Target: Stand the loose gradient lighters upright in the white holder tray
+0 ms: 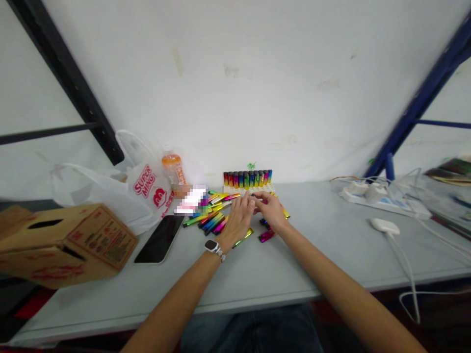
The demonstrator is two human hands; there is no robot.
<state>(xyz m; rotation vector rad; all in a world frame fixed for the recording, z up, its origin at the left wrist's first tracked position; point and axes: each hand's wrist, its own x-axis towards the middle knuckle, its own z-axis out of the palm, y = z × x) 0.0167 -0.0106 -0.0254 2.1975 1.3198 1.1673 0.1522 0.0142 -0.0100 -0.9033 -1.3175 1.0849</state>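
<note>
Several rainbow-coloured lighters (211,220) lie scattered on the grey table (279,264) in front of me. More lighters stand upright in a white tray (247,179) by the wall. My left hand (239,218), a watch on its wrist, lies flat over the loose lighters with fingers stretched out. My right hand (270,208) is just beside it, fingers curled and pinching a small dark lighter (256,196) near the tray. The fingertips of both hands nearly touch.
A black phone (159,239) lies left of the lighters. A cardboard box (62,242), a white plastic bag (121,196) and an orange drink bottle (173,171) stand at the left. A white power strip (375,196) with cables and a white adapter (384,225) sit at the right.
</note>
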